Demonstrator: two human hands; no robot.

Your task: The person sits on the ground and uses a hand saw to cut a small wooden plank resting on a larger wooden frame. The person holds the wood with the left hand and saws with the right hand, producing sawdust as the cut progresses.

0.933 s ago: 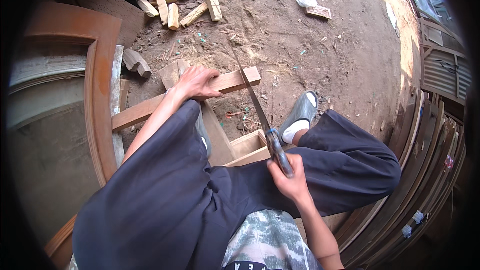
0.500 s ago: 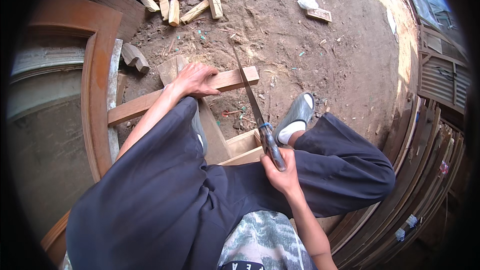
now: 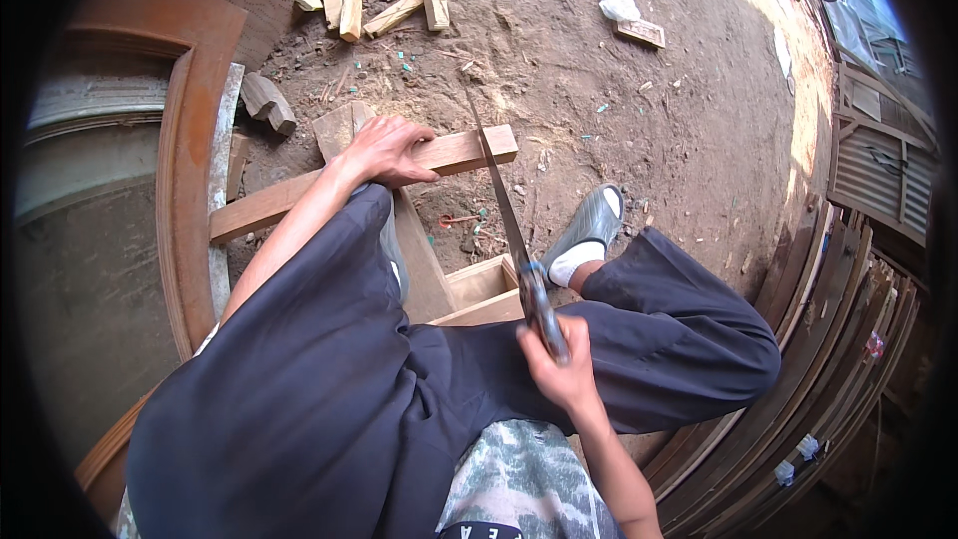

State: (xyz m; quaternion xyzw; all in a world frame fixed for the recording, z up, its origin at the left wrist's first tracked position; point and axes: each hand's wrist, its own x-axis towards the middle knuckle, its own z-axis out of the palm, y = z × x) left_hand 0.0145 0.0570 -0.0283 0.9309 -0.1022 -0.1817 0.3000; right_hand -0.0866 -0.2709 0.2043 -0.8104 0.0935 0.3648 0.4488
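Observation:
My right hand (image 3: 561, 367) is closed round the dark handle of a handsaw (image 3: 508, 202), whose long narrow blade points away from me. The blade crosses a squared wooden bar (image 3: 461, 154) near its right end; how deep it sits in the wood cannot be made out. Left of the blade, my left hand (image 3: 395, 150) grips the bar from above, fingers over its far and near edges. Beneath the bar stands a wooden support of boards (image 3: 423, 258), partly hidden by my leg. The bar's left end reaches a brown wooden frame (image 3: 186, 190).
Several short wood offcuts (image 3: 397, 14) lie on the dirt ground ahead. A white plastic bag (image 3: 619, 3) sits beside a small wooden piece (image 3: 641, 33). Long planks (image 3: 798, 339) are stacked at the right. My grey shoe (image 3: 589, 232) is close to the saw.
My right hand has drawn the saw slightly toward me. My left hand keeps its hold on the bar. The whole view has shifted a little.

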